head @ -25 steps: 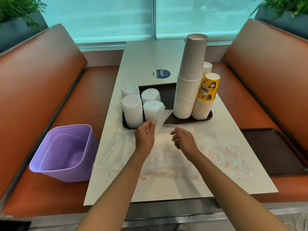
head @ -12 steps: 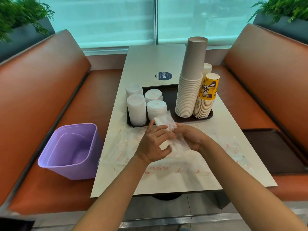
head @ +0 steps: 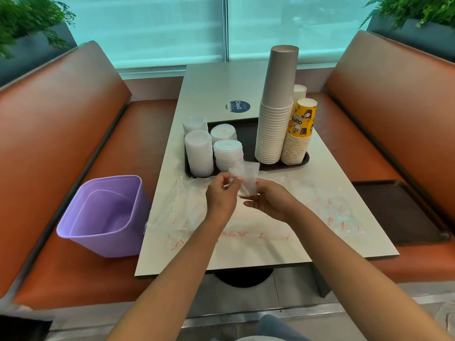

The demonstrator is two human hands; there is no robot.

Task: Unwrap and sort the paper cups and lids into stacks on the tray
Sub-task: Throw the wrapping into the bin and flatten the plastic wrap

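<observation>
A: Your left hand (head: pixel 221 196) pinches the upper left edge of a small clear plastic wrapper (head: pixel 246 179), fingertips curled tight on the crinkled film

B: And your right hand (head: pixel 269 201)?

A: It cups the wrapper's lower end from below, fingers curled loosely under the film and thumb against it; both hands hold it just above the table (head: pixel 221 87), right in front of the tray (head: pixel 247 137)

B: What sits on that tray?

A: The dark, flat rectangular tray carries four short stacks of translucent white lids (head: pixel 199 152) at its left end, round and ribbed at the rims. At its right end stands a tall stack of plain cups (head: pixel 277 114), upside down, grey-brown smooth paper on top and white rolled rims below. Touching it on the right is a shorter stack of printed yellow cups (head: pixel 299 134), with another white cup peeking behind

B: And under your hands?

A: Flattened clear plastic sheeting (head: pixel 246 225) with faint red lettering lies across the pale matte tabletop, wrinkled and glossy. A round blue sticker (head: pixel 237 106) marks the table beyond the tray

B: Off the table?

A: A lilac plastic bin (head: pixel 103 215), squarish with rounded corners, rests on the orange padded bench (head: pixel 69 134) at your left; a second dark tray (head: pixel 398 210) lies on the bench at your right
</observation>
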